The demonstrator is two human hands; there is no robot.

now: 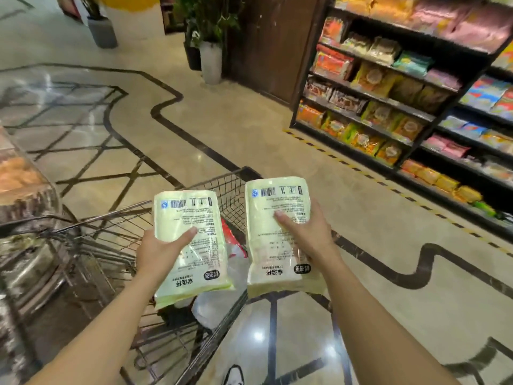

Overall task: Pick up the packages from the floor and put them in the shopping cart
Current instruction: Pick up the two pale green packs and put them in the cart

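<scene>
Packages are both off the floor and in our grip: we are holding one pale green package in our left hand and a matching package in our right hand, each hand clamped on its own pack with the thumb lying across the printed face and the fingers hidden beneath. We are carrying both flat and nearly level, long axis running away from us, barcode end far and label end near the wrist.

What the coming move turns on, as we are judging it, is where each pack hangs against the shopping cart. The left pack is hanging over the open basket, with the wire mesh and some red-and-clear bagged goods showing just below and beside it, so our left hand appears to need only to lower and let go. The right pack is sitting further to the right; its near end appears to be hanging past the cart's right rim, over the marble floor. So the basket is lying to the left of and below our right hand, and we are reckoning that hand has to swing leftward over the rim before releasing, or the pack risks dropping outside
</scene>
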